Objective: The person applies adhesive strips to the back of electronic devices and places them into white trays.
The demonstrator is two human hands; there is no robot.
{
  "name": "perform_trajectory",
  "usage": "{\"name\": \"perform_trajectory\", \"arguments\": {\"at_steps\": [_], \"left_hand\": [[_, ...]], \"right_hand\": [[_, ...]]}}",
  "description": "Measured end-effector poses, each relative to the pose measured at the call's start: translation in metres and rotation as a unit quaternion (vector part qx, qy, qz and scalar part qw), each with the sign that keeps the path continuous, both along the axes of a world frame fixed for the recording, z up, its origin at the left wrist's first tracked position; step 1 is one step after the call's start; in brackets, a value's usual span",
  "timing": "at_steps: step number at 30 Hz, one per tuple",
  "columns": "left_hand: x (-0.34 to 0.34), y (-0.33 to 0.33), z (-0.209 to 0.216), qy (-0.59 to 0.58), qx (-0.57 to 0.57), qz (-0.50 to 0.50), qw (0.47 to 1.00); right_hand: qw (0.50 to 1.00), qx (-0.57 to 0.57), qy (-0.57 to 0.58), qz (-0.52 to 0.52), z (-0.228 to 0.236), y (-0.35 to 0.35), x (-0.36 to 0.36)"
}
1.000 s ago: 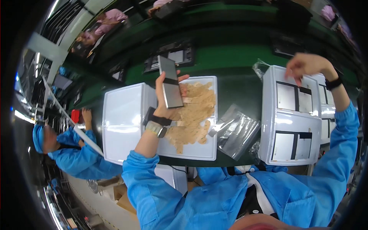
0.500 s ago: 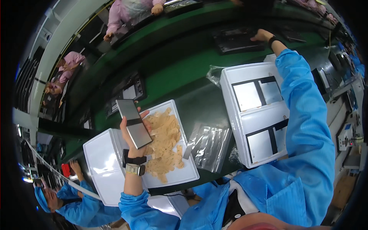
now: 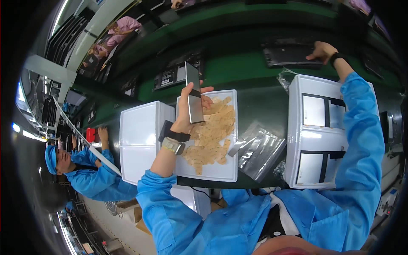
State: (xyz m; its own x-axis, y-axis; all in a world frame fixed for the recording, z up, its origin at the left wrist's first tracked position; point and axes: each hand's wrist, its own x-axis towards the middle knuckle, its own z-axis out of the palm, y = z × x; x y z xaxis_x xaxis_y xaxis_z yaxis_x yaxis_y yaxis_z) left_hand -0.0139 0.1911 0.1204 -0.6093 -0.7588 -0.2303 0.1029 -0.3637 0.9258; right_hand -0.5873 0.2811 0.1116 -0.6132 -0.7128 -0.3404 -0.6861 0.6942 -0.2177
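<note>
My left hand [image 3: 183,112] is wrapped round a flat silver battery pack [image 3: 194,106], a thin slab with a black band across its middle. The pack is tilted up, almost edge-on, above a white tray [image 3: 231,170] strewn with tan paper-like pieces [image 3: 216,127]. Far to the right, my right hand [image 3: 324,52] is closed at the right end of a black laptop-like casing [image 3: 289,55], its thumb over the top; the other fingertips are partly hidden. Similar silver packs [image 3: 313,111] lie in the white stacked trays [image 3: 295,136] under my right forearm.
Clear plastic bags [image 3: 261,153] lie between the trays. White stacked trays [image 3: 138,127] stand at the left. More black casings [image 3: 176,72] sit along the green bench [image 3: 238,70]. A co-worker in blue [image 3: 95,178] is at the left, beside a red object [image 3: 90,134].
The view has swung, shifting the scene rightward. My left hand has turned the battery pack from face-up to nearly edge-on. My right hand now reaches over the casing's end.
</note>
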Motion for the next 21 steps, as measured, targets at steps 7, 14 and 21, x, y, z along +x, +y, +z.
{"name": "perform_trajectory", "arguments": {"at_steps": [7, 14, 21], "left_hand": [[-0.063, 0.001, 0.053, -0.271, -0.6, -0.017, 0.752], [-0.151, 0.01, 0.063, -0.267, -0.721, -0.036, 0.638], [-0.22, 0.01, 0.051, -0.196, -0.796, 0.023, 0.573]], "right_hand": [[0.857, -0.316, -0.323, 0.249, 0.058, -0.051, 0.129], [0.807, -0.473, -0.167, 0.311, 0.083, -0.016, 0.195], [0.833, -0.506, -0.031, 0.221, 0.093, 0.022, 0.148]]}}
